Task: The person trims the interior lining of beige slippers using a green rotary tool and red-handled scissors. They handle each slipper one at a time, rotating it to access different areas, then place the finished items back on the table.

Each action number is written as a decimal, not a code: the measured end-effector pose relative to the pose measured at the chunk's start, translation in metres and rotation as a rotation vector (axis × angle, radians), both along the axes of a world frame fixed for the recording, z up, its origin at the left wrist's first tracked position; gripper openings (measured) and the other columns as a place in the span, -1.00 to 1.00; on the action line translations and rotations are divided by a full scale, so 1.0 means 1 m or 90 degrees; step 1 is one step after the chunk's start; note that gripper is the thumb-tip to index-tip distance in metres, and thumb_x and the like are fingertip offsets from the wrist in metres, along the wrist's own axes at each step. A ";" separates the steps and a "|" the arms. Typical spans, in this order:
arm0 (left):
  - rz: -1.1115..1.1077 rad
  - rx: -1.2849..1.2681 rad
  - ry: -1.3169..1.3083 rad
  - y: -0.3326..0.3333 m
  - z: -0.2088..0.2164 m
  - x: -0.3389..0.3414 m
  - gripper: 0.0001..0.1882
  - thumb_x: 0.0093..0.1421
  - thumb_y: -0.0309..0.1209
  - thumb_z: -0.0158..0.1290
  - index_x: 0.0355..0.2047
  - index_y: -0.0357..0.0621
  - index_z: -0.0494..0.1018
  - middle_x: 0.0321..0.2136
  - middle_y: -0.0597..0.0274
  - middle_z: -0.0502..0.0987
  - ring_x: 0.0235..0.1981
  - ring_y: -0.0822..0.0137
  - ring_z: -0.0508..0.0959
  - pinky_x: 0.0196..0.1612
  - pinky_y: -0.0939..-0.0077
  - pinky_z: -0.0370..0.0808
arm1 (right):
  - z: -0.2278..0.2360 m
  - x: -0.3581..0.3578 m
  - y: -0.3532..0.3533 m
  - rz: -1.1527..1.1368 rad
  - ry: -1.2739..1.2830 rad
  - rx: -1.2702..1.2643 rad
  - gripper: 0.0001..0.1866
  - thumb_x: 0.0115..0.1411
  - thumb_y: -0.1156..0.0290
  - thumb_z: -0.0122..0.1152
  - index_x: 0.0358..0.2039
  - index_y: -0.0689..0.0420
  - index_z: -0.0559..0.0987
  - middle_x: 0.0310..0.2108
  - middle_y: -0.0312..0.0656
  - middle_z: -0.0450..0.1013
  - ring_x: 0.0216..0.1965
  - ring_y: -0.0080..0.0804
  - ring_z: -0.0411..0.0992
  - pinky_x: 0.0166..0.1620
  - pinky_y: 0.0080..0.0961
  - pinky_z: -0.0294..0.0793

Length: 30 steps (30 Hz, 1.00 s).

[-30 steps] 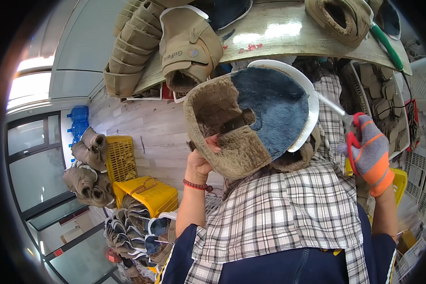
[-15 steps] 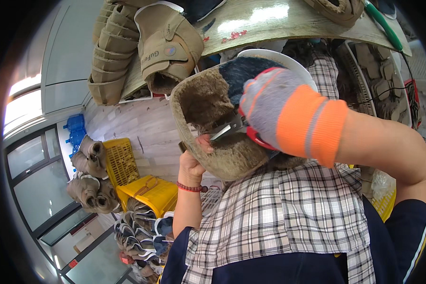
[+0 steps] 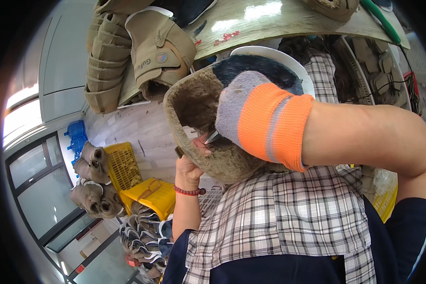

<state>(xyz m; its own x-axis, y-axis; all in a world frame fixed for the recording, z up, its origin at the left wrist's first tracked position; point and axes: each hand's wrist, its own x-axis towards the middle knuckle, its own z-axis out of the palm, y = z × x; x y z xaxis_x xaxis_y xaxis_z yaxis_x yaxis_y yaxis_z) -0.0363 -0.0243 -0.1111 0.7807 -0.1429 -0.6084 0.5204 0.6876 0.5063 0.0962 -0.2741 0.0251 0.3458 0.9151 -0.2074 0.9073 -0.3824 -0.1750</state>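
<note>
A brown shoe upper (image 3: 194, 142) with a fuzzy fleece lining is held in front of my body, its opening facing up. My bare left hand (image 3: 190, 168) grips its left rim, with fingertips showing inside against the fleece. My right hand (image 3: 244, 109), in a grey and orange knitted glove, reaches over the upper and is closed on scissors. Only the metal blade tip of the scissors (image 3: 213, 137) shows, close to my left fingertips; the handles are hidden behind the glove. Dark blue fleece with a white rim (image 3: 288, 71) lies at the upper's far right part.
A worktable (image 3: 270, 23) stands ahead, with tan shoe uppers (image 3: 158, 52) at its left and red scraps (image 3: 227, 38) on top. A green-handled tool (image 3: 381, 21) lies at its right. Yellow baskets (image 3: 149, 196) and more shoes (image 3: 92, 199) are on the floor at left.
My right hand has moved left and slightly down across the upper, now covering the red scissor handles. The upper has shifted a little left; my left hand keeps its hold.
</note>
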 end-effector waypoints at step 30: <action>0.028 1.166 -0.778 -0.188 0.174 0.200 -0.41 -0.02 -0.70 -0.26 0.06 -0.24 0.39 -0.07 -0.02 0.51 -0.10 0.21 0.55 0.03 0.37 0.43 | -0.108 -0.063 -0.220 -0.965 0.171 0.351 -0.28 -0.12 -0.20 0.34 -0.18 0.20 0.52 -0.30 -0.06 0.54 -0.27 -0.10 0.51 -0.20 -0.37 0.48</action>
